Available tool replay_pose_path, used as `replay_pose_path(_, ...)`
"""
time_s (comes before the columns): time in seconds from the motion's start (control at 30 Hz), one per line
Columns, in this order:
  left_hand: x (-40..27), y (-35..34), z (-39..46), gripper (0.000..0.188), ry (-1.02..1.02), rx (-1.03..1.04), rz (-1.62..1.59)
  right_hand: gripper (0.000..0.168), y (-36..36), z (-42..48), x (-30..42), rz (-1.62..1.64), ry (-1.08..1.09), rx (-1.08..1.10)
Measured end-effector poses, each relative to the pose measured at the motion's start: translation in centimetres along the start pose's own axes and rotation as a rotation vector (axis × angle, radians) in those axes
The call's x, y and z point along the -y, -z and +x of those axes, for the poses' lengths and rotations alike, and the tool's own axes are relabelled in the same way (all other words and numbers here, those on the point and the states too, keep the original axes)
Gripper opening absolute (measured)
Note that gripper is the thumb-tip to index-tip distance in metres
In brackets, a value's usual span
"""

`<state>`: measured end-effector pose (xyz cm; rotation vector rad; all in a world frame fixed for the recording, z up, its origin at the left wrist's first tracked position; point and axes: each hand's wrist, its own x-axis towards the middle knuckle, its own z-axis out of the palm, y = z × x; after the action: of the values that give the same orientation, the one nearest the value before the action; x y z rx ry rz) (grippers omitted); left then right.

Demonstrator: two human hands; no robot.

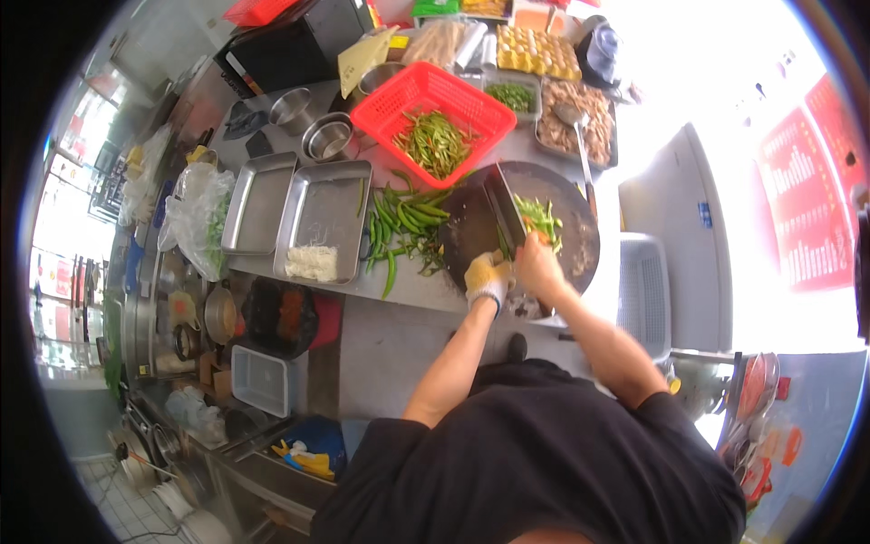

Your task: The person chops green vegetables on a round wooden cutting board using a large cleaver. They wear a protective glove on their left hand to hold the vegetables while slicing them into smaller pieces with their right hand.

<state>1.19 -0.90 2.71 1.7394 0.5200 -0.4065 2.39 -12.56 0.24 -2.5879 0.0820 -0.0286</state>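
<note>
My right hand point(538, 266) grips a cleaver point(506, 204), its broad blade upright over a round, dark chopping board point(469, 217). Just left of the blade, my left hand point(488, 273), in a yellow and white work glove, rests at the near part of the board. A strip of green pepper point(503, 243) shows by its fingertips. Sliced green pepper point(540, 214) lies on the board to the right of the blade. Whole long green peppers point(408, 212) are heaped beside the board, with pepper stems and scraps point(427, 255) nearer me.
Behind the board stands a red plastic basket point(438, 178) holding pepper strips. A metal tray of meat point(578, 119) with a ladle point(583, 146) sits at the back right. Two steel trays point(326, 224) are at left, one with a noodle block point(311, 264). Egg trays point(537, 53) stand farther back.
</note>
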Motion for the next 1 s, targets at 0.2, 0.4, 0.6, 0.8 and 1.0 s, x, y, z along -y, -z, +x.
replay_pose_path(0.2, 2.6, -0.9, 1.7, 0.019, 0.02, -0.052, -0.108, 0.025, 0.7, -0.9, 2.5, 0.053, -0.176, 0.092)
replay_pose_path(0.4, 2.2, -1.1, 2.1, 0.019, 0.045, -0.033, -0.127, 0.023, 0.2, -0.2, 1.9, 0.082, -0.108, 0.036)
replay_pose_path(0.6, 3.2, -1.1, 2.6, 0.02, 0.069, -0.033, -0.085, 0.024, 2.7, 0.6, 2.4, 0.135, -0.151, 0.219)
replay_pose_path(0.8, 3.6, -1.1, 3.1, 0.02, -0.084, -0.127, 0.176, 0.025, 0.5, 1.0, 0.5, 0.096, -0.073, 0.073)
replay_pose_path(1.0, 0.9, -1.3, 1.0, 0.027, -0.039, -0.132, 0.159, 0.025, 3.1, 0.2, 1.8, 0.011, -0.029, 0.158)
